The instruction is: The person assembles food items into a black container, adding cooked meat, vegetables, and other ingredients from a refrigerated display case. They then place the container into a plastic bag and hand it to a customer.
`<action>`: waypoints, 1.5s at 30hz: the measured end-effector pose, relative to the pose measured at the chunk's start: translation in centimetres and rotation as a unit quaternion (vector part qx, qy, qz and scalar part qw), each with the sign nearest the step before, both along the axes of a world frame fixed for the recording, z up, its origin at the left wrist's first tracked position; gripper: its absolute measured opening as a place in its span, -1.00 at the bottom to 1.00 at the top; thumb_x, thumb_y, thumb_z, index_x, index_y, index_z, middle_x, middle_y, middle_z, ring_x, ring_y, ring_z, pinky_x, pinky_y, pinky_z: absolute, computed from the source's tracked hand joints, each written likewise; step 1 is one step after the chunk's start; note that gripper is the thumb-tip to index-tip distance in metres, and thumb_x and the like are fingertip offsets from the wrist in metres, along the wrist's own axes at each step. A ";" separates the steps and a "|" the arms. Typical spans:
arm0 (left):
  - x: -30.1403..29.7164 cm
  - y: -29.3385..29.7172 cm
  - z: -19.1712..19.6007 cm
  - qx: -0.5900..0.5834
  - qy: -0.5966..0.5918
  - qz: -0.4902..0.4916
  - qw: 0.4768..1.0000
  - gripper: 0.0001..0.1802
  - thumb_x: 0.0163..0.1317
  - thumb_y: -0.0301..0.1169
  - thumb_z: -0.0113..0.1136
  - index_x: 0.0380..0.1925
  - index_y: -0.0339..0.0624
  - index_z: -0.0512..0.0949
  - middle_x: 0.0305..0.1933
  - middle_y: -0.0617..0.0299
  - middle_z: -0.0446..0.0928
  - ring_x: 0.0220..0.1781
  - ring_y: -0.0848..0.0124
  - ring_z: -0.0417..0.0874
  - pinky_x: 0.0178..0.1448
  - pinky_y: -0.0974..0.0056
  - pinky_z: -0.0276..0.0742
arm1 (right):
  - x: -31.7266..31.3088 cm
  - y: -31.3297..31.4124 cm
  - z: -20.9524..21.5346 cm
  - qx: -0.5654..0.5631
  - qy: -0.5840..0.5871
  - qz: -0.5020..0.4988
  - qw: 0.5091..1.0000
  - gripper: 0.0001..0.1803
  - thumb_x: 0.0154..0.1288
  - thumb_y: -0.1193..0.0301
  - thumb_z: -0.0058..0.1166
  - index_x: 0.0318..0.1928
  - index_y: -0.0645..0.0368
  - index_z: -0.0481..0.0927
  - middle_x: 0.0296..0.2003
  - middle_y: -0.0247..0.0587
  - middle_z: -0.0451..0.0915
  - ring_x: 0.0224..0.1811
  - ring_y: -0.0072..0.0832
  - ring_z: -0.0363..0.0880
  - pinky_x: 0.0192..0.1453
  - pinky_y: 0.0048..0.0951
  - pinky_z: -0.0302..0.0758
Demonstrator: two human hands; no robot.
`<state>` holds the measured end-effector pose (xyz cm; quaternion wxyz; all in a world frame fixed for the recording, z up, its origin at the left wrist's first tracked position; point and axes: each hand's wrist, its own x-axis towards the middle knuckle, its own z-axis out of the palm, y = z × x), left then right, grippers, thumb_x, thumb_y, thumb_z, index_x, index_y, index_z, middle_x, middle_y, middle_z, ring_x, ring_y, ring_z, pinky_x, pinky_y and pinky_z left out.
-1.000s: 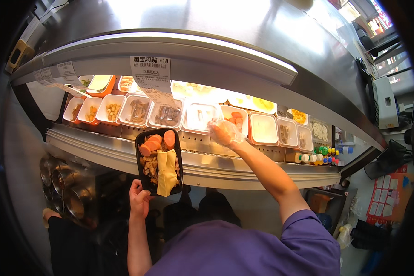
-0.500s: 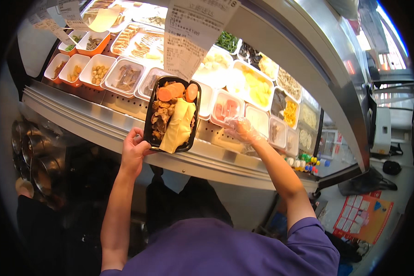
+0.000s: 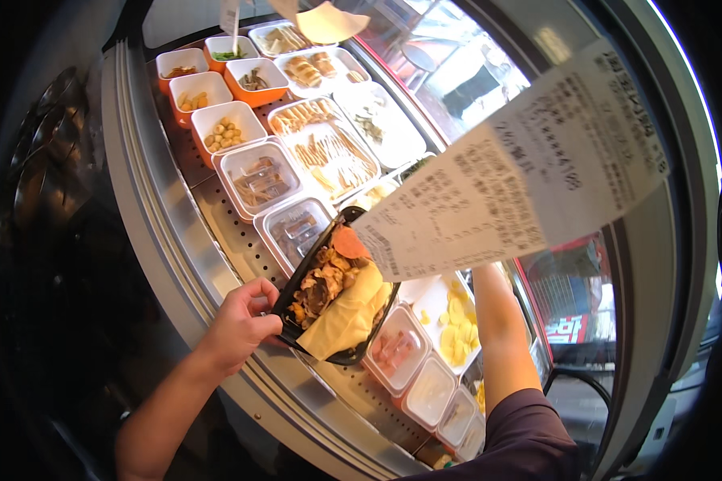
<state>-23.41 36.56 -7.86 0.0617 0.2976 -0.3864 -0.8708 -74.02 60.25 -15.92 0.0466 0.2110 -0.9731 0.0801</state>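
Note:
My left hand [image 3: 245,325] pinches the corner of a black takeout tray [image 3: 354,353] between thumb and fingers, holding it tilted above the front of a display counter. In the tray lie brown chopped meat pieces [image 3: 321,284], orange carrot slices [image 3: 348,243] and a folded pale-yellow sheet of food [image 3: 349,314]. A long printed receipt [image 3: 489,184] hangs in front of the tray's far end and covers part of it. My right forearm [image 3: 501,337] reaches deep over the counter on the right. The right hand lies behind the receipt, so its fingers are hidden.
Orange-and-white tubs [image 3: 217,132] and lidded clear boxes [image 3: 258,178] line the counter's left front. Behind them are white trays of skewers [image 3: 329,152]. Near my right arm are a yellow-sliced food [image 3: 457,329] and a pink-filled box [image 3: 397,349]. A metal frame [image 3: 160,216] edges the counter.
The view has turned and come closer to the counter. My right arm has reached farther in, and its hand has passed behind the receipt. My left hand still holds the takeout tray.

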 end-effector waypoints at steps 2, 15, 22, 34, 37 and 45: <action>-0.1 0.1 0.0 -0.018 -0.008 0.001 1.000 -0.76 0.01 -0.73 0.08 -0.37 -0.18 0.35 -0.31 0.24 0.54 -0.31 0.44 0.62 -0.24 0.30 0.72 | -2.3 0.3 -1.2 0.027 -0.014 -0.054 0.998 -0.89 0.18 0.49 0.26 -0.33 0.22 0.58 -0.47 -0.29 0.58 -0.47 -0.51 0.53 -0.44 -0.45 0.45; -5.0 1.8 -2.6 -0.033 0.009 -0.018 0.999 -0.79 0.07 -0.69 0.09 -0.37 -0.17 0.34 -0.33 0.20 0.55 -0.34 0.45 0.64 -0.31 0.32 0.68 | -8.5 2.6 1.2 -0.494 -0.246 -0.087 0.830 -0.83 0.09 0.67 0.27 -0.44 0.22 0.52 -0.53 -0.30 0.51 -0.58 -0.57 0.46 -0.60 -0.53 0.33; -13.9 4.0 -4.7 -0.054 -0.022 -0.041 0.997 -0.79 0.05 -0.66 0.15 -0.38 -0.21 0.34 -0.36 0.15 0.52 -0.31 0.38 0.67 -0.38 0.28 0.71 | -9.7 2.2 7.0 -0.556 -0.231 -0.029 0.797 -0.84 0.10 0.67 0.26 -0.44 0.21 0.54 -0.57 -0.34 0.47 -0.61 -0.60 0.40 -0.61 -0.57 0.32; -25.7 7.6 -10.8 -0.060 -0.050 0.048 0.996 -0.80 0.08 -0.62 0.16 -0.32 -0.18 0.39 -0.33 0.14 0.52 -0.34 0.34 0.66 -0.34 0.22 0.77 | 5.9 0.7 23.6 -0.516 -0.309 0.000 0.799 -0.82 0.13 0.62 0.33 -0.26 0.26 0.60 -0.43 -0.33 0.59 -0.59 -0.74 0.41 -0.68 -0.84 0.20; -25.3 7.7 -10.1 -0.046 -0.042 0.047 0.997 -0.80 0.07 -0.63 0.16 -0.33 -0.18 0.38 -0.33 0.14 0.51 -0.32 0.33 0.65 -0.31 0.20 0.78 | 8.8 -0.1 22.9 -0.497 -0.346 0.004 0.796 -0.81 0.14 0.63 0.31 -0.23 0.30 0.59 -0.43 -0.30 0.58 -0.59 -0.74 0.40 -0.69 -0.85 0.19; -22.1 7.2 -8.9 -0.006 0.020 -0.026 0.999 -0.71 0.03 -0.65 0.18 -0.26 -0.19 0.34 -0.26 0.12 0.48 -0.28 0.33 0.63 -0.28 0.20 0.80 | 11.2 -2.5 14.3 -0.392 -0.376 0.058 0.837 -0.87 0.18 0.58 0.26 -0.25 0.27 0.60 -0.47 -0.33 0.58 -0.60 -0.69 0.42 -0.62 -0.69 0.30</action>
